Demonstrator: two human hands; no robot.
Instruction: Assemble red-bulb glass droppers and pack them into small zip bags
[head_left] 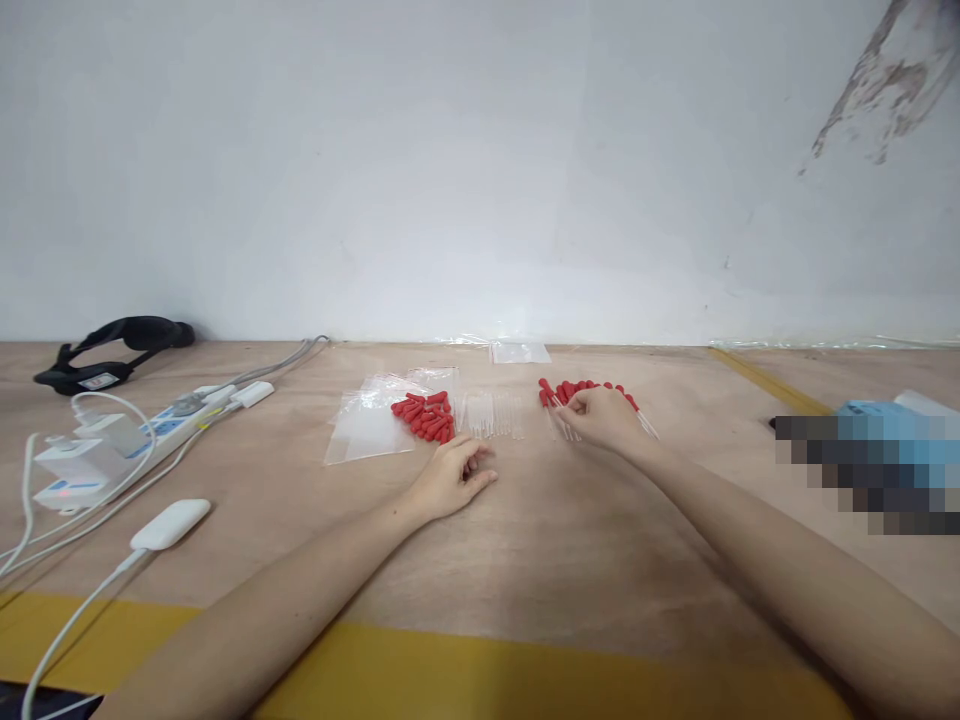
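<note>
My left hand (454, 475) rests on the table just in front of a pile of red rubber bulbs (429, 415). Its fingers are loosely curled, thumb apart, and nothing shows in them. Thin clear tubes (491, 414) lie side by side in a row beyond that hand. To the right, my right hand (600, 415) is closed in a pinch on a dropper (553, 394), a clear tube with a red bulb. It is over a group of red-bulbed droppers (574, 388), partly hiding them. Clear plastic bags (367, 425) lie under and left of the loose bulbs.
At left are a power strip (172, 425) with plugs and cables, a white rounded case (171, 524) on a cord, and a black strap (112, 350). Another plastic bag (520, 352) lies by the wall. A blue package (874, 425), partly blurred out, sits far right.
</note>
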